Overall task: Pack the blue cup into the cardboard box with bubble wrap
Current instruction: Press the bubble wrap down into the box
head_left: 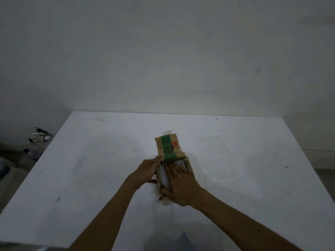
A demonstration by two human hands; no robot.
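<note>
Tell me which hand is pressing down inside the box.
The right hand: its flat fingers press the bubble-wrapped bundle inside the cardboard box. The left hand only grips the box's outer left side.

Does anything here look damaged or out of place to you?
The cardboard box looks battered: its near corner is ragged and torn, and the open flap's edge is uneven. The left hand grips its side while the right hand presses flat on the wrapped bundle inside. Otherwise nothing stands out.
</note>
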